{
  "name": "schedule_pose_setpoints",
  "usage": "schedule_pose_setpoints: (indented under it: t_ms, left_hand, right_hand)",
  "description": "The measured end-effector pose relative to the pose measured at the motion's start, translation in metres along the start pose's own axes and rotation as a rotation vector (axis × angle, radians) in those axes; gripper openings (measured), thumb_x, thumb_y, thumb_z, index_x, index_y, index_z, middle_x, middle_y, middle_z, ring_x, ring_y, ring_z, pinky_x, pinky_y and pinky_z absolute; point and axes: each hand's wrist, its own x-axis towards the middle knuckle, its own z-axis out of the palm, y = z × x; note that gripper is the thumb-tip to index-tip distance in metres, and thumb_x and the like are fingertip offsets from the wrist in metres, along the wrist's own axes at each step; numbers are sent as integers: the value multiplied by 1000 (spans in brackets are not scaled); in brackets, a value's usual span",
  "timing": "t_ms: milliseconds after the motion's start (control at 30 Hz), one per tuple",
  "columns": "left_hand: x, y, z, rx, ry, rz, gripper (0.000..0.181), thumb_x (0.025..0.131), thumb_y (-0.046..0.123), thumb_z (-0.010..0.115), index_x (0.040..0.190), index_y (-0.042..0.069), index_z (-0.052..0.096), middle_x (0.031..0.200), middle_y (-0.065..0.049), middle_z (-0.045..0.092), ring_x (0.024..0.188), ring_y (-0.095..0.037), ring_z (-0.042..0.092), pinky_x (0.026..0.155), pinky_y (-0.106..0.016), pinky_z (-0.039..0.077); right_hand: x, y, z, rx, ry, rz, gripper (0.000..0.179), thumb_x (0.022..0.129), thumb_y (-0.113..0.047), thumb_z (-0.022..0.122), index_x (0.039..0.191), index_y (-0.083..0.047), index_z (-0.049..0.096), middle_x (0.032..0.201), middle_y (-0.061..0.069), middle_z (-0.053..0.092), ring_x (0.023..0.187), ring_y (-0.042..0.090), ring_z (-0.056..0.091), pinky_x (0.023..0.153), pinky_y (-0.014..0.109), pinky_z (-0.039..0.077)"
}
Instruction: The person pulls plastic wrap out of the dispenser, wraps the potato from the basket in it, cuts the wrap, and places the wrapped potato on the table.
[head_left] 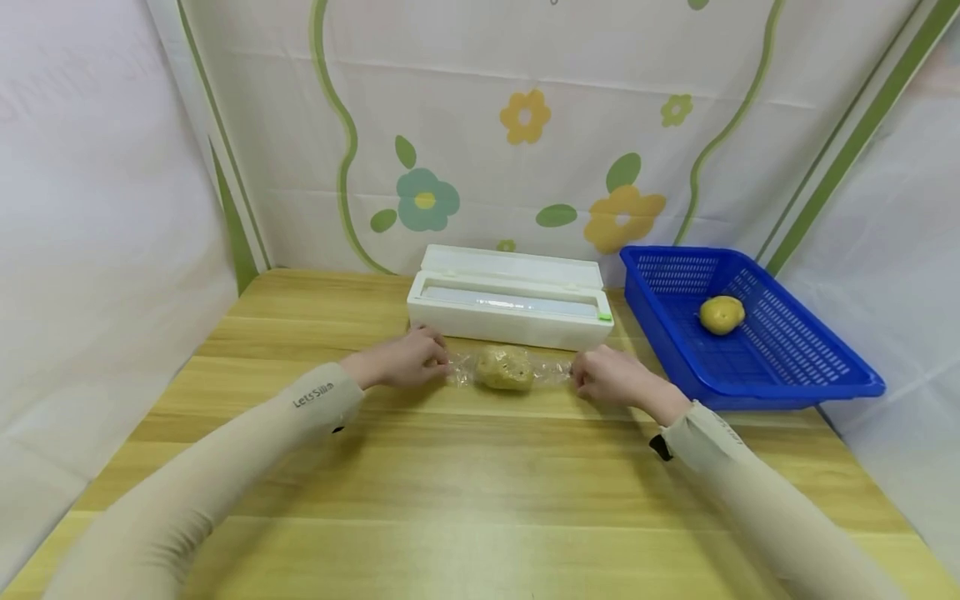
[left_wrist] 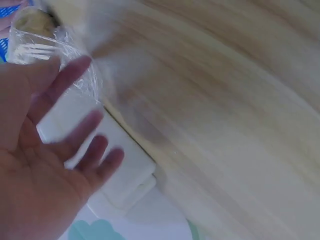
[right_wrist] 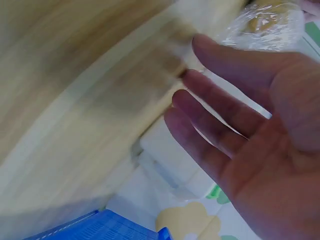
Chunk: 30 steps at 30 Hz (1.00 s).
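Note:
A potato [head_left: 506,369] wrapped in clear plastic wrap [head_left: 463,369] sits on the wooden table, with a gathered tail of wrap at each side. At the left tail, my left hand [head_left: 411,358] pinches the wrap between thumb and index finger; the other fingers are loosely bent in the left wrist view. My right hand [head_left: 611,377] pinches the right tail, and in the right wrist view its thumb [right_wrist: 230,60] covers the index finger. Shiny creased film shows around the potato [left_wrist: 34,22] in the left wrist view.
Just behind the potato stands a long white wrap box [head_left: 510,323], its lid raised and a film roll [head_left: 517,302] inside. A blue plastic basket [head_left: 675,367] at the right holds another potato [head_left: 722,315]. A flower-printed curtain [head_left: 480,167] hangs behind the table.

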Motion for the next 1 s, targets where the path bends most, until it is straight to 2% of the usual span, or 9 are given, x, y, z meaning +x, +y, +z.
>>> schedule_pose_setpoints:
  t_ms: [100,200,300,367,467,567,667,767,1000]
  left_hand:
    - [3,4,2,-9,101,-104,21,95,28,67,87,14,79,106,-5,58,111,-27,42,98,-45,32]
    - [5,9,3,-24,233,-186,16,88,24,76,77,13,78,99,-6,61,108,-29,46,98,-46,32]
    - [8,15,3,-49,329,-245,12,81,17,82,74,11,75,98,-9,60,101,-30,50,92,-45,39]
    - [10,18,3,-66,351,-253,11,78,14,83,79,9,74,99,-10,60,97,-29,53,86,-43,45]
    - [15,22,3,-120,323,-231,13,80,11,80,90,6,73,98,-9,63,91,-25,58,78,-37,50]
    - [19,25,4,-202,261,-179,9,87,9,74,94,4,72,91,-5,67,84,-19,63,75,-33,53]
    - [23,25,6,-262,193,-129,6,91,7,69,92,2,73,86,-3,70,78,-15,63,74,-32,53]
    - [26,23,9,-275,131,-113,6,90,7,70,92,3,75,84,-2,70,75,-12,61,72,-32,52]
    - [30,19,15,-235,78,-132,14,83,6,77,97,4,75,87,-1,71,83,-16,64,77,-31,52]
  right_hand:
    - [2,-5,-1,62,-21,48,31,91,-17,71,61,-18,61,66,-9,54,57,6,48,52,29,43]
    - [5,-11,-3,68,-5,171,51,99,-31,61,52,-19,45,51,-12,37,45,6,32,44,27,31]
    - [7,-16,-3,9,38,288,56,98,-34,62,49,-20,38,46,-11,27,41,7,24,41,25,23]
    - [8,-18,-3,-34,61,329,55,94,-33,68,50,-19,38,47,-10,28,42,7,26,40,25,23]
    - [10,-21,-2,-49,90,373,51,86,-31,76,53,-17,41,49,-7,33,44,9,31,41,26,25]
    - [12,-22,-2,-33,139,368,39,81,-25,81,61,-15,49,59,-5,46,51,12,41,44,29,33]
    - [15,-22,-3,-13,172,275,21,80,-16,80,71,-13,62,71,-4,59,62,14,53,53,34,44]
    - [20,-21,-5,-10,146,157,6,83,-11,78,79,-13,74,80,-5,68,72,12,61,61,35,52]
    - [29,-17,-1,19,74,54,4,84,-7,79,86,-11,79,83,-3,71,74,11,64,66,32,53]
